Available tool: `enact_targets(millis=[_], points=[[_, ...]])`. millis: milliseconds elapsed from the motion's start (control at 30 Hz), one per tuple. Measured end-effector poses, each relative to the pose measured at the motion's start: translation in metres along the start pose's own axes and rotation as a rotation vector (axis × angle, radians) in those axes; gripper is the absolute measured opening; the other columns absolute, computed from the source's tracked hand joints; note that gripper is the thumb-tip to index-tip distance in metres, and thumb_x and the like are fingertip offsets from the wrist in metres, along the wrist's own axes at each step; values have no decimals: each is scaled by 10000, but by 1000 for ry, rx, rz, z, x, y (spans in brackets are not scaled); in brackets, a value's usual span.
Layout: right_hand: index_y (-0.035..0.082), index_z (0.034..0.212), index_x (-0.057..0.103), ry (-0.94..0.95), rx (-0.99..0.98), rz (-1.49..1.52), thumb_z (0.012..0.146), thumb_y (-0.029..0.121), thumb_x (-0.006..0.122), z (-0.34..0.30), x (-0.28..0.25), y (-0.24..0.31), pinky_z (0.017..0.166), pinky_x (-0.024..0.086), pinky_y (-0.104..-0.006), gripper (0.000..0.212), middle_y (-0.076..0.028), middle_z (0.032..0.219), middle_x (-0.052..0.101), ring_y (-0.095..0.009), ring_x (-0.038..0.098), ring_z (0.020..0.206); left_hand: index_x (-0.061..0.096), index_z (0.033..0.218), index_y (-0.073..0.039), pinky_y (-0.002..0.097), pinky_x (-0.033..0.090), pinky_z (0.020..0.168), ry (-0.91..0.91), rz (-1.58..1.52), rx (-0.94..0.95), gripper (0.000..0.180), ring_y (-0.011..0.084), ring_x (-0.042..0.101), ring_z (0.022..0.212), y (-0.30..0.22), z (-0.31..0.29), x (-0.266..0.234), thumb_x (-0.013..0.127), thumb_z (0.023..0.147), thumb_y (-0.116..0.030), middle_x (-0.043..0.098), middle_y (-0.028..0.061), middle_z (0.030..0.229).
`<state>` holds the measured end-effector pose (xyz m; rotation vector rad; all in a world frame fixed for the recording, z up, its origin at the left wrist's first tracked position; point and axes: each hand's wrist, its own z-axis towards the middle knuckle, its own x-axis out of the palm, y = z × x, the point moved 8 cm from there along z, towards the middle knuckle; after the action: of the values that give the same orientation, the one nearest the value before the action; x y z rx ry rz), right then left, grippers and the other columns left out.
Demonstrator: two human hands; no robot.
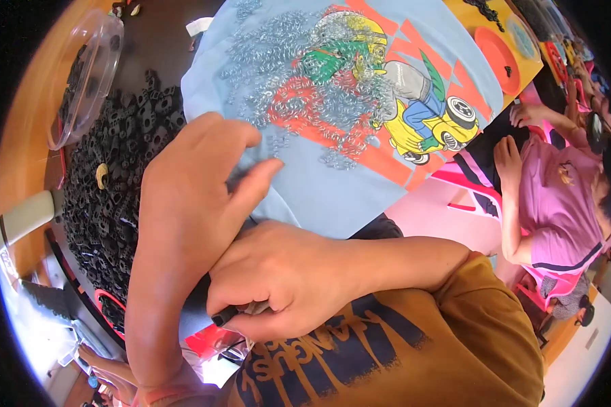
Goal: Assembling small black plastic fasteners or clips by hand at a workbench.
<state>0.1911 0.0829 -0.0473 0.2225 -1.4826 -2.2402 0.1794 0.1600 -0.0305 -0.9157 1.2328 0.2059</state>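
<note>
My left hand (197, 163) reaches over the edge of a light blue printed cloth (305, 203). Its thumb and index finger are apart, with nothing visible between them; the other fingers are partly hidden. Close to its fingertips, many small silvery wire pieces (278, 68), perhaps springs, lie scattered on the cloth. Below, my right hand (278, 285) crosses behind my left wrist. Its fingers are curled around a small black plastic piece (225, 316), whose end sticks out by the thumb. A large heap of similar black plastic pieces (108, 197) spreads to the left.
A clear plastic tub (105, 74) leans at the heap's far left, and a yellowish curved bit (102, 176) lies on the heap. An orange plate (497, 61) is at the far right. A person in a pink shirt (557, 203) sits at the right by pink chairs.
</note>
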Motion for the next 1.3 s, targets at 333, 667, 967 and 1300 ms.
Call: enact_targets(millis=[333,667,967,1300], points=[[23,748,623,-5,11,30,672,142,653,-4,-11,-2,627,481,-441,144,-133,721,618,-333,608,708,584,952,-55,395,464,598,5,70,94,267,320,582,729,-8,15,14,706,733,-146,575,113,821],[29,751,626,-12,66,56,677,142,649,-11,-19,-6,613,471,-429,137,-126,710,612,-328,603,700,603,929,-57,397,467,587,45,130,174,183,315,589,723,-14,20,27,653,774,-141,571,112,807],[50,889,636,-35,4,47,746,69,691,-2,-4,-1,548,421,-344,155,-62,709,579,-243,568,636,612,831,-40,377,471,580,-141,24,108,89,317,575,665,0,-1,-7,632,744,-43,560,117,719],[22,963,680,-133,116,67,753,-15,689,6,-12,-9,536,382,-287,213,-54,698,556,-164,513,587,633,758,5,273,358,532,-188,-293,-243,112,169,488,570,21,-86,-76,550,683,3,562,79,659]])
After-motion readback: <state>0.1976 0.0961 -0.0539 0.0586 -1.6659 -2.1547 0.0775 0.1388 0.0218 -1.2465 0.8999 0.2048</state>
